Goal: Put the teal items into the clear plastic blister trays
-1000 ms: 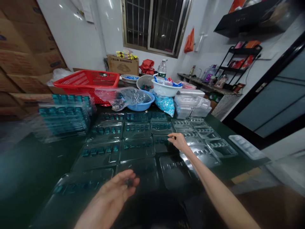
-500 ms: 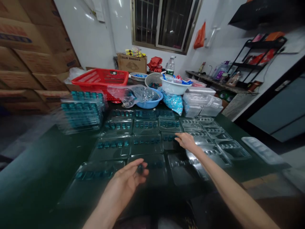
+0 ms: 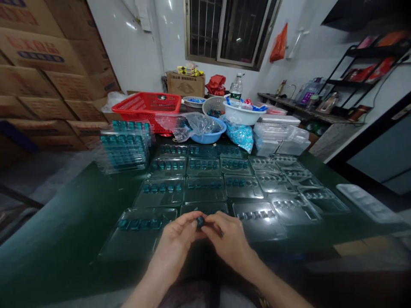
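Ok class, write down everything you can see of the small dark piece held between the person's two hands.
The small dark piece is a rounded, glossy blue-green lump that looks like plastic or glass; no finer parts can be made out at this size. It is pinched between the fingertips of the left hand and the right hand, which nearly hide it, and it is held above the clear plastic blister trays.

From where I'm operating, this looks like a small packing workshop in a home-style room: brown cardboard cartons (image 3: 41, 85) are stacked high on the left, and a long dark table (image 3: 64, 205) carries rows of clear plastic blister trays (image 3: 159, 192). Beyond are a barred window (image 3: 227, 32), a counter with a tap (image 3: 291, 90) and a black wire rack (image 3: 369, 72).
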A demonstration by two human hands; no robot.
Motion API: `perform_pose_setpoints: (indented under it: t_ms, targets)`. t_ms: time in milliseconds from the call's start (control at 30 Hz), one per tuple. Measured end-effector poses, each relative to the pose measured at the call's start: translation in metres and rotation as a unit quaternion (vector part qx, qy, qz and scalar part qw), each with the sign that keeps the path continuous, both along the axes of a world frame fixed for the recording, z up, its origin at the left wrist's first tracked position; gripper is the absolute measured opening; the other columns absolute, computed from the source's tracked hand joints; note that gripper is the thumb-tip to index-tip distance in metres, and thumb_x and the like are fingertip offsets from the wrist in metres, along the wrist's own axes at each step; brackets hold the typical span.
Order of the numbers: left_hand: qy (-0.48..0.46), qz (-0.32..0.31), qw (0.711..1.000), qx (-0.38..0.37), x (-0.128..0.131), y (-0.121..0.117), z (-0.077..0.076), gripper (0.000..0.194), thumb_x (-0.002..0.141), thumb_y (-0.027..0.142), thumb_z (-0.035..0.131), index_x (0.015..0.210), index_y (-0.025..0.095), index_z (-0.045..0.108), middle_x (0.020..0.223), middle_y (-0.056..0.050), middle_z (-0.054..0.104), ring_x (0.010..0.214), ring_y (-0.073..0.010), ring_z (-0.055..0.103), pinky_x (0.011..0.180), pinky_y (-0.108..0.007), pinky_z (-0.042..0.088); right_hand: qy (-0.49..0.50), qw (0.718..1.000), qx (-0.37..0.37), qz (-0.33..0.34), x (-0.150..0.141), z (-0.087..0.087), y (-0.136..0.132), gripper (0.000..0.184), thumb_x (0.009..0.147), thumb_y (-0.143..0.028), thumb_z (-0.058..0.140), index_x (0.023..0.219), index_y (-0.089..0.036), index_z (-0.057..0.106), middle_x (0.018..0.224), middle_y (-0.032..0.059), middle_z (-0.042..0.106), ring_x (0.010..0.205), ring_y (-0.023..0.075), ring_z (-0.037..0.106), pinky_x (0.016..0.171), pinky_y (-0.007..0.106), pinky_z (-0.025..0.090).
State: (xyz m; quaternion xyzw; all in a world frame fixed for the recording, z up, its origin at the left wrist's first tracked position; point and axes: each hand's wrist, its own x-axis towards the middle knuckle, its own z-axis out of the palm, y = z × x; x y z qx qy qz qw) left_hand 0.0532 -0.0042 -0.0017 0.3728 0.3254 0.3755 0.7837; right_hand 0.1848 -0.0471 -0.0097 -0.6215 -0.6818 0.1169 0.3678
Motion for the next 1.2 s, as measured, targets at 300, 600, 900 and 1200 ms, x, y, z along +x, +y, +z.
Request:
perform_pose_setpoints:
  t_ms: [300, 600, 900, 1200]
  targets:
    - [0.127, 0.014, 0.990, 0.052, 0.002, -0.008, -0.001, 0.036, 0.068, 0.027, 0.060, 0.103, 0.015, 0.059, 0.085, -0.008, 0.068, 0.065, -0.0198, 0.064, 0.069, -0.031, 0.047, 0.057, 0.998, 0.012, -0.012, 0.005, -0.008, -0.004, 0.014, 0.079, -0.016, 0.046, 0.081, -0.019, 0.059, 0.071, 0.0015, 0.059, 0.063, 0.0122, 0.052, 0.056, 0.022, 0.036]
    - [0.134, 0.033, 0.987, 0.079, 0.006, -0.005, -0.005, 0.031, 0.065, 0.027, 0.063, 0.094, 0.015, 0.062, 0.076, -0.006, 0.067, 0.051, -0.0144, 0.061, 0.053, -0.024, 0.047, 0.093, 0.995, 0.002, -0.035, 0.007, -0.011, -0.006, 0.012, 0.077, -0.018, 0.049, 0.085, -0.020, 0.057, 0.060, -0.0024, 0.050, 0.054, 0.0100, 0.046, 0.052, 0.021, 0.034]
    - [0.050, 0.063, 0.997, 0.002, 0.016, -0.004, -0.010, 0.024, 0.067, 0.022, 0.062, 0.090, 0.014, 0.058, 0.067, -0.002, 0.063, 0.047, -0.0109, 0.056, 0.048, -0.023, 0.046, 0.035, 0.999, 0.030, -0.021, 0.003, -0.014, -0.011, 0.017, 0.082, -0.016, 0.038, 0.072, -0.018, 0.052, 0.065, 0.0003, 0.050, 0.059, 0.0104, 0.046, 0.054, 0.022, 0.032]
    - [-0.020, 0.065, 0.989, -0.133, 0.020, 0.001, -0.011, 0.015, 0.067, 0.013, 0.062, 0.081, 0.013, 0.061, 0.076, -0.007, 0.066, 0.072, -0.0139, 0.061, 0.064, -0.020, 0.048, -0.021, 0.999, 0.044, 0.019, -0.010, -0.011, -0.020, 0.017, 0.082, -0.016, 0.037, 0.072, -0.018, 0.050, 0.067, 0.0015, 0.052, 0.059, 0.0108, 0.049, 0.055, 0.022, 0.033]
